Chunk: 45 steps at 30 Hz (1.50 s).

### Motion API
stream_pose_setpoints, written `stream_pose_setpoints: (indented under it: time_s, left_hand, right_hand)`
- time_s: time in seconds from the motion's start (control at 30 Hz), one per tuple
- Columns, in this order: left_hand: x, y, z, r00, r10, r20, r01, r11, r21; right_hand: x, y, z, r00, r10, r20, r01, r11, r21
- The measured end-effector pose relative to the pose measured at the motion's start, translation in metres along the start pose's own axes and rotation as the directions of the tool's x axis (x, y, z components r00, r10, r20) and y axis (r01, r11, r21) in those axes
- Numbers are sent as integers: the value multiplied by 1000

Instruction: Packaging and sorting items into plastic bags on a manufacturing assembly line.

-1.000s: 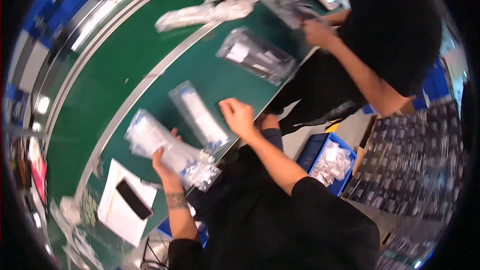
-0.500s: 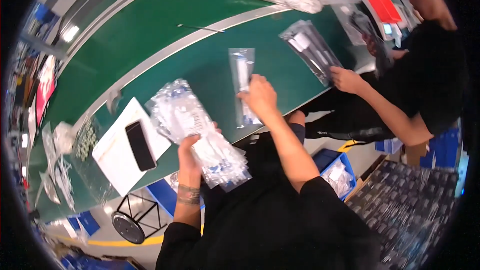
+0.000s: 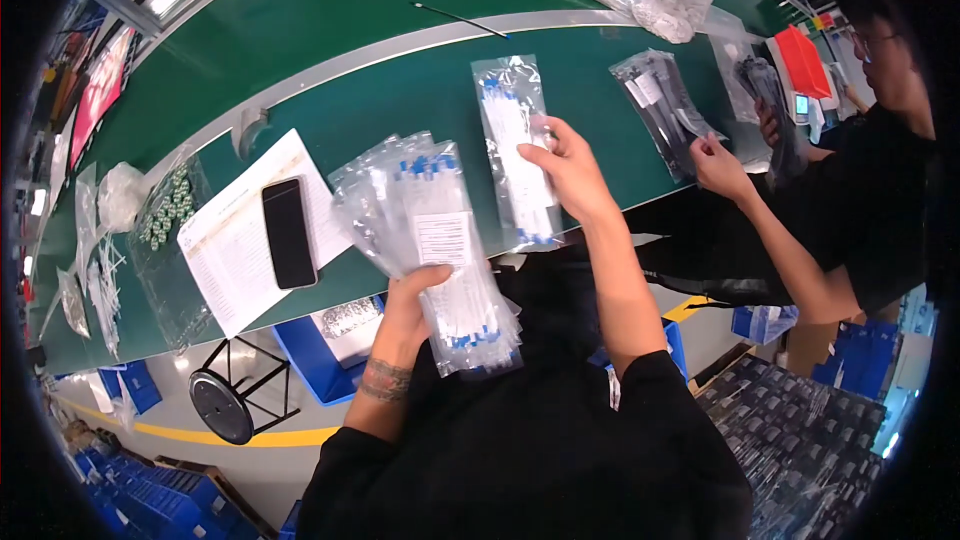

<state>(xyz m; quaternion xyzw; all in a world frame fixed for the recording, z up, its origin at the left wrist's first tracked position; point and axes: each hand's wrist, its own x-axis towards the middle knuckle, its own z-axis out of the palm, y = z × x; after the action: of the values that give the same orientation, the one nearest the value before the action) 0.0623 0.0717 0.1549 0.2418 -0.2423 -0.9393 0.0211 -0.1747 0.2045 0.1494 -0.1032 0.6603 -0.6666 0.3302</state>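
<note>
My left hand is closed on a fanned stack of clear plastic bags. Thin white strips with blue ends fill them, and the top bag carries a white printed label. The thumb lies over the front; the other fingers are hidden behind the stack. To its right, my right hand grips the right edge of another clear bag with similar white, blue-ended contents, thumb on top. That bag lies along the green table, its lower end near the front edge. Whether it is lifted there, I cannot tell.
A black phone lies on printed paper, left of the stack. Farther left is a bag of small green pieces. On the right, a co-worker's hand touches bags of dark strips. A stool stands below the table.
My view has shifted. The stack in my left hand has turned more upright, its label now facing me. My right hand has moved from across its bag to the right edge.
</note>
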Motion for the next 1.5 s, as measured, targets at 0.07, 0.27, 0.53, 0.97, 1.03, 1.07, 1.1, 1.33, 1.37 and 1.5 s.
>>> stream_pose_setpoints:
  time_s: [0.07, 0.27, 0.53, 0.97, 1.03, 1.07, 1.1, 1.33, 1.37, 1.5]
  left_hand:
    - [-3, -1, -6, 999, 8, -31, -10, 998, -62]
    - [-5, -6, -22, 994, 12, -106, -24, 994, -109]
    - [-10, 0, -20, 986, -1, -168, -18, 994, -110]
    - [-9, -7, -6, 982, 80, -171, -66, 994, 86]
    - [-10, -8, -6, 984, 61, -167, -51, 997, 66]
    - [-11, -9, -6, 986, 50, -161, -42, 998, 48]
    - [-11, -10, -6, 985, 49, -163, -42, 998, 44]
    - [-5, -12, -13, 995, 23, -97, -34, 993, -111]
    - [-5, -11, -12, 996, 29, -87, -39, 992, -118]
    - [-5, -11, -19, 996, 6, -88, -17, 992, -126]
  right_hand:
    - [4, 5, 5, 998, -46, 46, 40, 992, 119]
    - [9, -8, 13, 995, -40, 88, 21, 977, 214]
    - [9, -30, 21, 982, 84, 167, -137, 931, 338]
    - [-65, -15, 62, 944, -99, 314, 257, 818, -515]
    - [-80, -20, 73, 957, -17, 290, 192, 785, -589]
    - [-81, -18, 72, 956, -13, 292, 191, 785, -590]
    - [-82, -14, 70, 958, -22, 286, 157, 876, -457]
    - [-80, -9, 46, 977, 17, 214, 23, 983, -184]
    - [-78, -12, 42, 982, 28, 189, -6, 993, -117]
    - [-68, -18, 15, 996, -3, 88, -5, 996, 91]
